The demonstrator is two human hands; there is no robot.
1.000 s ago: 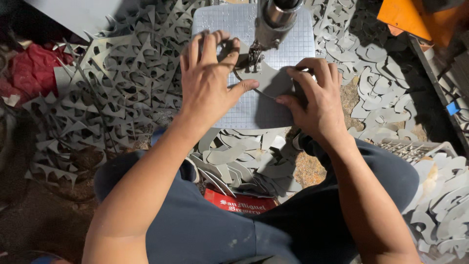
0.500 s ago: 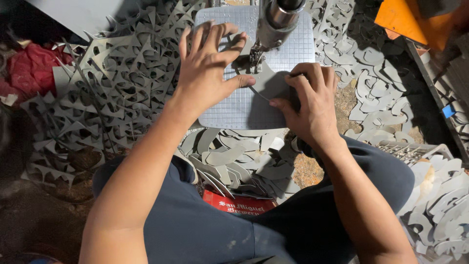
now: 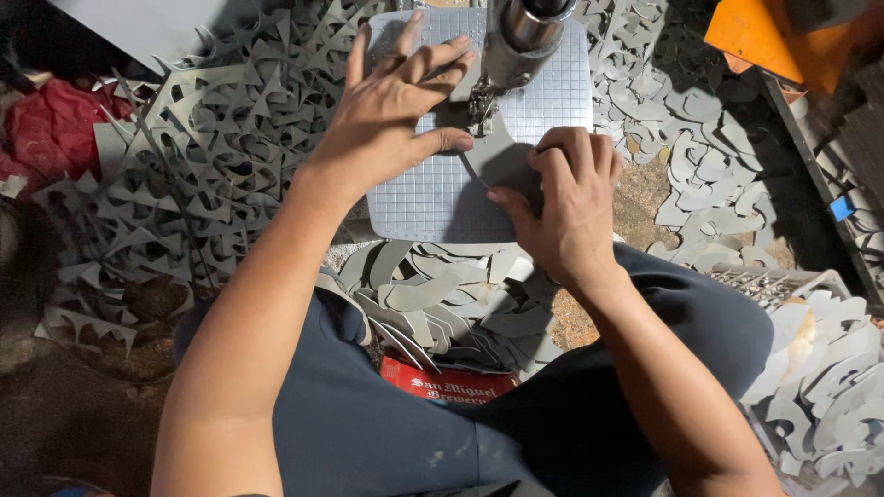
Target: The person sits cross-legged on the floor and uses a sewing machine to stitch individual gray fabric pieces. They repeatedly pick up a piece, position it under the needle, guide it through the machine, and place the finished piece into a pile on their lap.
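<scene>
Two hands press a grey sheet piece flat: left hand splayed open, right hand curled, perhaps pinching its edge.

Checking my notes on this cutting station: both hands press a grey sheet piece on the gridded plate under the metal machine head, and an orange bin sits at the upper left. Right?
One slip: the orange bin sits at the upper right, as the head view shows. The left hand and right hand do press the grey sheet piece on the gridded plate.

A workshop — a cutting machine on a gridded plate, grey offcuts heaped on the floor.
</scene>
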